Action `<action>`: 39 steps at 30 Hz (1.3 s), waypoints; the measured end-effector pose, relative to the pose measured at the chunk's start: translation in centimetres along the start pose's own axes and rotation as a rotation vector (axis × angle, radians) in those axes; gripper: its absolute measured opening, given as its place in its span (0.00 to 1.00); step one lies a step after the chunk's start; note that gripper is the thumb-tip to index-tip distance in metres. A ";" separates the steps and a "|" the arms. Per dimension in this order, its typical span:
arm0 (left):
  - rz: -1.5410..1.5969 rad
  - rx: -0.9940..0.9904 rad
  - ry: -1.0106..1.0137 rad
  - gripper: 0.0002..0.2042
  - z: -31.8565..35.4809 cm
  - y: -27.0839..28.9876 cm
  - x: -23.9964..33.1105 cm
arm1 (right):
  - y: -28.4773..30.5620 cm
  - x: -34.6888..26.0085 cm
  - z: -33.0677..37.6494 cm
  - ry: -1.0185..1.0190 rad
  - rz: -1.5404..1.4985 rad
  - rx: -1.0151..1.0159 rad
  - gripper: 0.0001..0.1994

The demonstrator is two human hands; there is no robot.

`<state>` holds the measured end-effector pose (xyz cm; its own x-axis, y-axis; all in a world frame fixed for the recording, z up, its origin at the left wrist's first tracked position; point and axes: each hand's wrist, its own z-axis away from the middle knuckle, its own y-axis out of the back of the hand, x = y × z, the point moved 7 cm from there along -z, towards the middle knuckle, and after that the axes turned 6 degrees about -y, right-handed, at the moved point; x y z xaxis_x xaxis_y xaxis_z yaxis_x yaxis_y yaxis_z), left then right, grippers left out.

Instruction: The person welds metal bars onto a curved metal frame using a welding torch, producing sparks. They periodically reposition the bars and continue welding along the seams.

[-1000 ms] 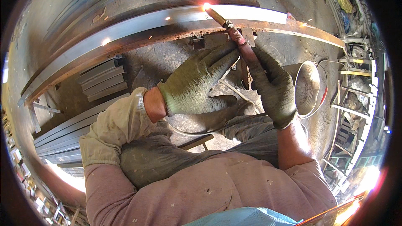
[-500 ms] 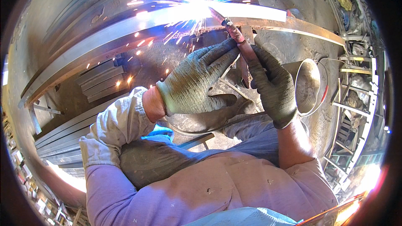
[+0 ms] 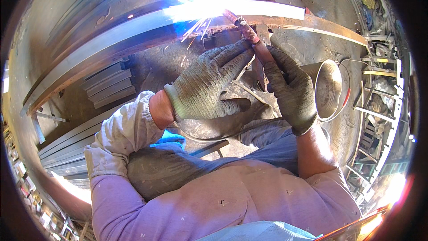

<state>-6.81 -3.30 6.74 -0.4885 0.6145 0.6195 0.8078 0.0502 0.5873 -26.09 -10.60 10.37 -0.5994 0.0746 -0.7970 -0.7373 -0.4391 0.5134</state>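
Note:
Both of my hands wear grey-green knitted gloves. My right hand (image 3: pixel 292 89) is closed around a welding torch (image 3: pixel 264 54) with a worn, reddish-brown neck, pointing up and left. A glaring white-blue arc (image 3: pixel 207 2) burns at its tip, throwing sparks and hiding the tip and the spot it works on. The arc sits on a long metal bar (image 3: pixel 107 40) lying across the view, its right part washed out by the glare. My left hand (image 3: pixel 209 82) is stretched out flat, palm down, its fingertips resting against the torch neck and its thumb apart.
Under the bar runs a rusty beam (image 3: pixel 325 27). Grey metal sections (image 3: pixel 109 85) lie stacked on the floor at left. A round metal container (image 3: pixel 327 87) stands right of my right hand, with a cable beside it. A pale ladder-like frame (image 3: pixel 376 116) lies along the right side.
The arc still burns, with more bluish smoke above it and fewer sparks falling at the lower left. Both hands and the torch have barely shifted.

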 end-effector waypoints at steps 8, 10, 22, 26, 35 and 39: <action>-0.042 -0.044 0.049 0.51 0.1 -0.1 -0.1 | 0.0 0.7 -0.4 0.029 0.022 0.022 0.20; -0.039 -0.066 0.061 0.51 0.1 -0.1 -0.2 | -0.1 0.5 -0.2 0.021 0.011 0.026 0.20; -0.014 -0.072 0.036 0.51 0.4 -0.3 0.0 | 0.0 0.5 0.2 -0.092 0.023 -0.026 0.20; 0.009 -0.062 0.032 0.51 0.4 -0.4 -0.1 | -0.2 0.6 0.3 -0.073 -0.015 -0.022 0.24; -0.014 -0.060 0.038 0.50 0.3 -0.5 -0.1 | -0.1 0.4 0.2 -0.103 -0.010 -0.038 0.20; 0.075 -0.101 0.077 0.60 0.4 -0.7 -0.3 | 0.0 0.2 0.4 -0.129 -0.014 -0.035 0.20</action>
<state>-7.10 -3.25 5.92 -0.4555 0.5508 0.6994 0.8075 -0.0750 0.5850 -26.34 -10.19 10.34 -0.6256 0.1945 -0.7555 -0.7360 -0.4683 0.4889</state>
